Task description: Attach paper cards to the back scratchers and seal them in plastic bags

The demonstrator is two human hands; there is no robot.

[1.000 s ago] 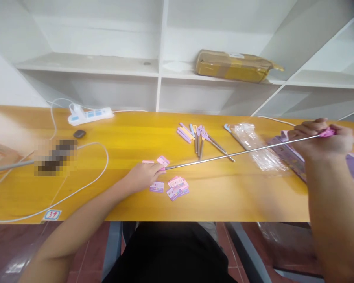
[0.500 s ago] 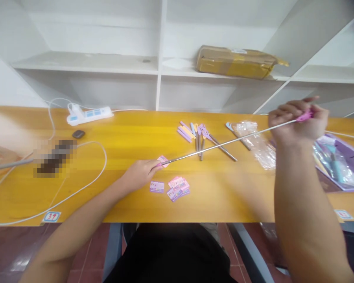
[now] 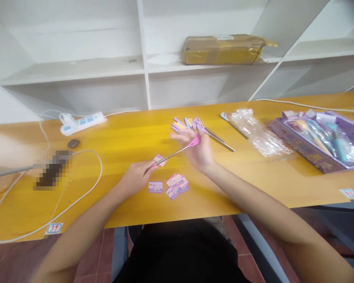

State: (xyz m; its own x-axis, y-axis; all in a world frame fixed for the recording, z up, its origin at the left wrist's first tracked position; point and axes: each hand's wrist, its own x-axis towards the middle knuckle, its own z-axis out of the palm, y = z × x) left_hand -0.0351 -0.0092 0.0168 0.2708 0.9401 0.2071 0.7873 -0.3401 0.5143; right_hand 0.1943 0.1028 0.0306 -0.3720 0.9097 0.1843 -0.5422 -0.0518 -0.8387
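A telescopic back scratcher [image 3: 177, 151] with a metal rod and pink claw head slants up to the right above the table. My left hand [image 3: 135, 178] is closed round its pink handle end. Against the pink head rests the palm of my right hand [image 3: 203, 156], its fingers stretched out and slightly blurred. Below the rod lie a small pile of pink and purple cards [image 3: 177, 186] and a single card [image 3: 155, 187]. Behind my right hand are more back scratchers [image 3: 215, 137] with purple and yellow heads, partly hidden, beside several coloured tubes [image 3: 178, 125].
A purple box [image 3: 309, 151] of wrapped items stands at the right. Next to it lie clear plastic bags [image 3: 250, 131] and a blue-headed back scratcher [image 3: 233, 125]. A power strip [image 3: 84, 123], a cable and a blurred-out object are at the left. A taped carton [image 3: 224, 50] sits on the shelf.
My right hand has come in from the far right toward my left hand, and its fingers have opened. The back scratcher's rod has become much shorter. The view has turned slightly right.
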